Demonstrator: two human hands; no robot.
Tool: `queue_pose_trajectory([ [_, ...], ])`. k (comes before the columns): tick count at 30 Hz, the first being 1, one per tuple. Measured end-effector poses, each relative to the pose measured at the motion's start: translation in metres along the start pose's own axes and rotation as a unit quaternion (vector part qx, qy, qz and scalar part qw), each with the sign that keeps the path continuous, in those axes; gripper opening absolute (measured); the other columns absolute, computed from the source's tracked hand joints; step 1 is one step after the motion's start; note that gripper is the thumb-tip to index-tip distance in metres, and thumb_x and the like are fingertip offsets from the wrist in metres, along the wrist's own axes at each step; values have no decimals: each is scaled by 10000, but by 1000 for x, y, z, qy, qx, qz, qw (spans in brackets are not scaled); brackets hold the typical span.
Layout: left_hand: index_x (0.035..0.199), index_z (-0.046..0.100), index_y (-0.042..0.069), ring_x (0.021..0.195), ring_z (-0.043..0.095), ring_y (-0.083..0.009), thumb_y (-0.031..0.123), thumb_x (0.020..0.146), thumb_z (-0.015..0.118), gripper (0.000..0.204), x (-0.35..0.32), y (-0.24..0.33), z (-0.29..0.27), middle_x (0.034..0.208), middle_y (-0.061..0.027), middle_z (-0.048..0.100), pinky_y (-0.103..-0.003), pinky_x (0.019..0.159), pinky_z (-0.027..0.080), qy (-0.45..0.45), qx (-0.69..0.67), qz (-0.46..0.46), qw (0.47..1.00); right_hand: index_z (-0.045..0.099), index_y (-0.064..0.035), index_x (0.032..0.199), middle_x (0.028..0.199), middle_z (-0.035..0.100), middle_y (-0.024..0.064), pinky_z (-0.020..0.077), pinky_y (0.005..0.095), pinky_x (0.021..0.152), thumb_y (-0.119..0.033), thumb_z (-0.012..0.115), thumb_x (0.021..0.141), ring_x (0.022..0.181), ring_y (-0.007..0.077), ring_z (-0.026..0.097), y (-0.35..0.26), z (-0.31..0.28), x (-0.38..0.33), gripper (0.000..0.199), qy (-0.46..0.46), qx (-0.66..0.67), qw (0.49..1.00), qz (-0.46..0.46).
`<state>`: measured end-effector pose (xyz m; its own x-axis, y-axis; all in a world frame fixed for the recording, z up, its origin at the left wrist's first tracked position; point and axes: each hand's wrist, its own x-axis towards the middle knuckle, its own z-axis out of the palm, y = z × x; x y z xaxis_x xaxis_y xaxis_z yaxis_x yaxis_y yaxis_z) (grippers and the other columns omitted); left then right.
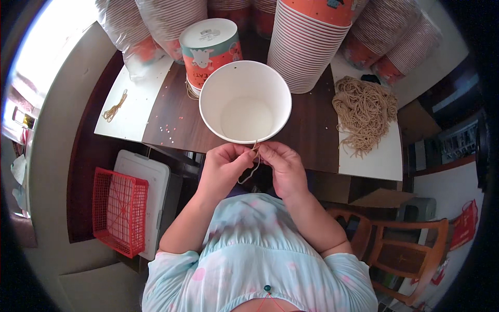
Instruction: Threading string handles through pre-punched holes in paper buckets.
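A large white paper bucket (245, 106) stands with its open mouth toward me at the near edge of the table. Just below its near rim, my left hand (226, 161) and my right hand (280, 162) meet, fingers pinched together on a thin beige cord (255, 165). The cord runs up to the rim, and a loose length hangs in a curve between the hands. Whether it passes through the bucket wall is hidden by my fingers. A heap of the same tan cord (365, 112) lies at the right of the table.
Behind the bucket stand an upturned orange and green bucket (212, 52) and a tall nested stack of buckets (309, 49). Bagged stacks (171, 21) line the back. A small cord bundle (115, 105) lies at left. A red basket (120, 210) and wooden chair (403, 249) flank me.
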<state>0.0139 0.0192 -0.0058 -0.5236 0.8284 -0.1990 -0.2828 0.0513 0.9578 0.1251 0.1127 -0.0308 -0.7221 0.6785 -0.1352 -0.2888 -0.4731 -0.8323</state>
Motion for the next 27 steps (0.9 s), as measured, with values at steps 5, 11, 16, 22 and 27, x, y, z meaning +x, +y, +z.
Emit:
queue_pose_trajectory([
  [5,832,631,-3,601,502,-29,98,838,638,101,1,-2,-6,708,-2,615,-169,534,380,-22,-42,-36,998,674,-38,934,890,654,37,479,273,719,-129,665,839,765,119,602,1,-9,3,133,-8,-186,980,-74],
  [11,844,626,-10,629,509,-28,79,833,642,91,1,2,-6,746,3,616,-167,553,388,-25,-33,-29,999,643,-84,884,810,579,61,439,362,682,-116,729,712,755,235,575,-9,-6,3,195,63,-520,789,-320],
  [16,855,614,-28,650,512,-26,59,839,632,89,0,2,-7,764,2,615,-165,570,401,-20,-24,0,1000,601,-101,906,854,562,57,399,386,707,-125,740,662,793,260,549,-18,-3,-3,282,53,-596,729,-333],
  [22,846,613,-26,633,496,-18,68,845,633,96,-1,2,-9,748,10,603,-163,549,387,-19,3,9,1000,591,-101,888,857,562,53,400,382,698,-118,734,652,774,256,541,-38,-3,-14,276,17,-609,698,-375],
  [27,840,611,-31,625,492,-17,68,848,630,101,-1,0,-7,742,8,601,-164,537,382,-23,3,30,999,574,-79,812,747,510,59,399,391,646,-101,667,703,710,248,532,-30,6,-4,145,-2,-646,645,-409],
])
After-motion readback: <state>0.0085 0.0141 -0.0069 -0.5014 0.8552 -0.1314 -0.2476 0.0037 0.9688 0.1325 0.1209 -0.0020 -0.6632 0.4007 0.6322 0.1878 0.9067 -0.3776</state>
